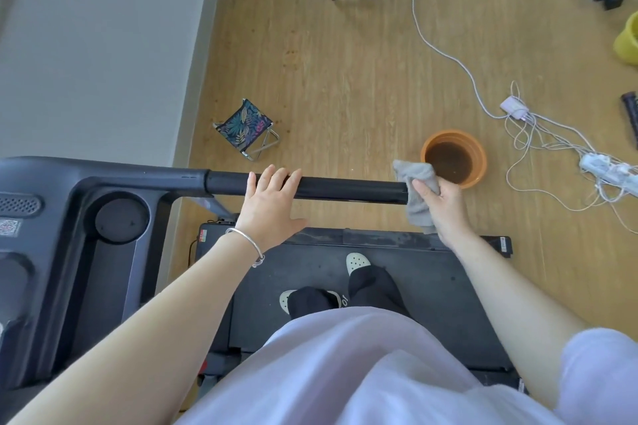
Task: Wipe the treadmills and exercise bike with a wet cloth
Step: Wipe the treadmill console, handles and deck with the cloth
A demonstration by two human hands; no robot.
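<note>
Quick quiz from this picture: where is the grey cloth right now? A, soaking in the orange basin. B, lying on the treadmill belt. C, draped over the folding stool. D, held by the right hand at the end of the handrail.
D: the right hand grips the grey cloth against the tip of the black handrail.

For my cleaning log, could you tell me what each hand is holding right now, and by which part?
The right hand grips the grey cloth around its middle, bunched against the end of the treadmill handrail. The left hand holds nothing; it rests on the handrail.
</note>
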